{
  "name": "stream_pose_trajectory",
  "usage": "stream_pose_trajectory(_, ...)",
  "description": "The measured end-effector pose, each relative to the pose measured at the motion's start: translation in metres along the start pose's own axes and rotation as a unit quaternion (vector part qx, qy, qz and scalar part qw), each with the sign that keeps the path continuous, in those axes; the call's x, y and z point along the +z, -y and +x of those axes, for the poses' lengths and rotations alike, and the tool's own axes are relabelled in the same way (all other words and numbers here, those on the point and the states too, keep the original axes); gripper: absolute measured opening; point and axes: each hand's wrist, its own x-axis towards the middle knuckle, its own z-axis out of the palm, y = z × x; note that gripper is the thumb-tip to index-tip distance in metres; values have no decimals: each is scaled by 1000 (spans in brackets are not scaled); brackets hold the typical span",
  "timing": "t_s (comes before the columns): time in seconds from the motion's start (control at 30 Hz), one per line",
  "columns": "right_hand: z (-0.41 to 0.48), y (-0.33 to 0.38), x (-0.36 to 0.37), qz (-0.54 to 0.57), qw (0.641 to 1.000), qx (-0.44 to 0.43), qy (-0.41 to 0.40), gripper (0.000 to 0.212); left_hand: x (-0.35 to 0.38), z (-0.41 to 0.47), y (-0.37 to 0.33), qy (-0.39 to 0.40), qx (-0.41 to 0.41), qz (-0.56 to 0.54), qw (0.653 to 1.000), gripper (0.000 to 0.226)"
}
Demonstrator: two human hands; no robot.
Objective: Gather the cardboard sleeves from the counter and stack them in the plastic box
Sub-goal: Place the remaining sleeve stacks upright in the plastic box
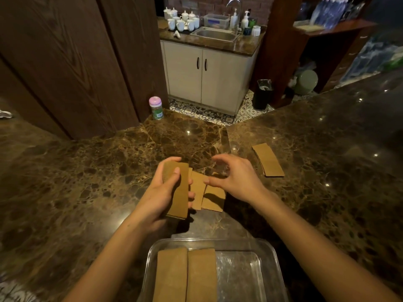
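Clasping a bundle of sleeves, the left grip is curling its thumb over the top face and its fingers underneath, holding the cardboard above the middle of the surface. The right grip is hovering just beside it, fingers spread and loosely bent, holding nothing. It is poised over a few loose sleeves that are lying overlapped on the surface; whether its thumb is touching them I cannot tell. Another pile of sleeves is lying farther toward the right edge. At the near edge a clear plastic box is sitting, holding two stacks side by side against its left wall.
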Motion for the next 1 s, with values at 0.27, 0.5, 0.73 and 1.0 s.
stream_pose_trajectory(0.27, -6, -41, 30, -87, 979, 42, 178, 142, -26, 6, 11, -58, -7, 9, 998, 20)
stream_pose_trajectory(0.5, -8, -47, 6, -11, 993, 88, 79, 78, -23, 3, 11, -71, -17, 6, 997, 20)
stream_pose_trajectory(0.73, -61, -6, 8, 73, 942, -247, -215, 34, 7, -9, 15, 3, -38, -57, 998, 24)
stream_pose_trajectory(1.0, -81, 12, 19, 83, 954, -260, -121, 42, 26, -21, 14, 19, 63, -40, 997, 53)
